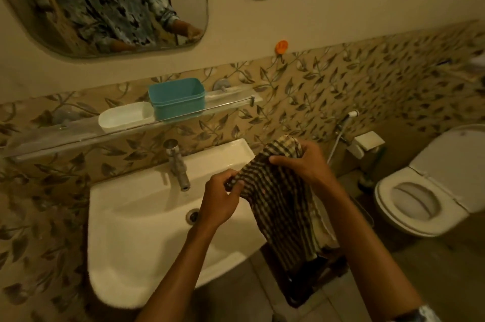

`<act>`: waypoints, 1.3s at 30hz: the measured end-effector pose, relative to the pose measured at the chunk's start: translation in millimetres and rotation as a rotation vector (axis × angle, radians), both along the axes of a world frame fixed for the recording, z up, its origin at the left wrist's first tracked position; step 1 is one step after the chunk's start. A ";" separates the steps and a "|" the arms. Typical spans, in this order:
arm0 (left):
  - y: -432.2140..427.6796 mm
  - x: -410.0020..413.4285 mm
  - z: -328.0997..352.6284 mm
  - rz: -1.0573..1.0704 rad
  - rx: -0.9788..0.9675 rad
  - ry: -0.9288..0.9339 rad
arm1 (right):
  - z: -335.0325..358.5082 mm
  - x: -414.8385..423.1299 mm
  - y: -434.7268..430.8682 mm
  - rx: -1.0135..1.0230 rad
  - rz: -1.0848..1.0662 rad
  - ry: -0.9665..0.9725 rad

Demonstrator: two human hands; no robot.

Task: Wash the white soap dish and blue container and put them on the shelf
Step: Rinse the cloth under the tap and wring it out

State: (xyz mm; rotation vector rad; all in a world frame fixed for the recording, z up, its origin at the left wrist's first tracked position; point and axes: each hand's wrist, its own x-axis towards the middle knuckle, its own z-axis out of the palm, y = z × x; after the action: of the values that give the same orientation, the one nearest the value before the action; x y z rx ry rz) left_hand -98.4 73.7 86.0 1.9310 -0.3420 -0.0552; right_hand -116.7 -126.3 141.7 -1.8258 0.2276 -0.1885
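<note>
The white soap dish (pixel 125 117) lies on the glass shelf (pixel 78 135) above the sink. The blue container (pixel 177 98) stands upright just to its right on the same shelf, touching it. Both of my hands are lower, over the right side of the sink (pixel 147 214). My left hand (pixel 221 199) pinches a corner of a checked cloth (pixel 278 203). My right hand (pixel 305 161) grips the top of the same cloth, which hangs down past the sink's right edge.
A metal tap (pixel 178 164) stands at the back of the sink, with the drain (pixel 193 216) below it. A mirror (pixel 105 4) hangs above the shelf. To the right are an orange wall hook (pixel 281 45), a spray hose (pixel 341 130) and a toilet (pixel 425 195).
</note>
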 end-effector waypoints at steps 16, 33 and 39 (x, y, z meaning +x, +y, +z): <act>-222.7 90.9 -93.6 -0.120 0.220 0.156 | -139.7 58.4 -281.6 -0.118 0.077 0.198; -352.8 142.7 -209.2 -0.030 0.398 0.089 | -256.8 126.1 -392.9 -0.437 0.036 0.214; -377.2 51.6 -294.8 -0.425 0.679 0.565 | -335.6 41.0 -411.1 -0.699 0.244 0.470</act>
State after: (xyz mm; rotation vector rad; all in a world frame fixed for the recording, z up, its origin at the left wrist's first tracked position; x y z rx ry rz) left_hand -46.8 -303.5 -208.7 2.3502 -0.3684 -1.0933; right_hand -75.7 -537.4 -194.0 -2.5597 0.2847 0.3875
